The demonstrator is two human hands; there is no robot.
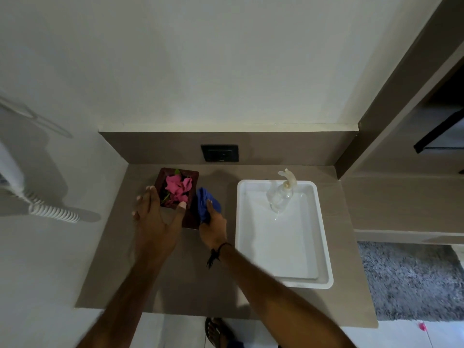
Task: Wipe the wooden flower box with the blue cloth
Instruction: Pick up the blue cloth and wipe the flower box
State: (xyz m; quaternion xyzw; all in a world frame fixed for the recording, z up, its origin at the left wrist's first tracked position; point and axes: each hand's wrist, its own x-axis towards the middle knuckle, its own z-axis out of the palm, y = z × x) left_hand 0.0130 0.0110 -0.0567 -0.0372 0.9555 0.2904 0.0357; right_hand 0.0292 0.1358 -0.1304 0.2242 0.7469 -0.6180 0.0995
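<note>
Wooden flower box (193, 187) holds pink petals (177, 186); white tray (324, 237) holds pump bottle (281, 194).

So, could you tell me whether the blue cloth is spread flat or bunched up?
Bunched up: the blue cloth is a crumpled wad gripped in the right hand, pressed against the right side of the wooden flower box.

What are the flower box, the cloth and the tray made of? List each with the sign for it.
Flower box: seemingly dark-stained wood, smooth finish; brown, rigid straight walls.
Cloth: soft blue fabric, possibly microfibre; it bunches in folds under the right hand.
Tray: likely white plastic, slightly glossy; rounded moulded rim and corners.
</note>
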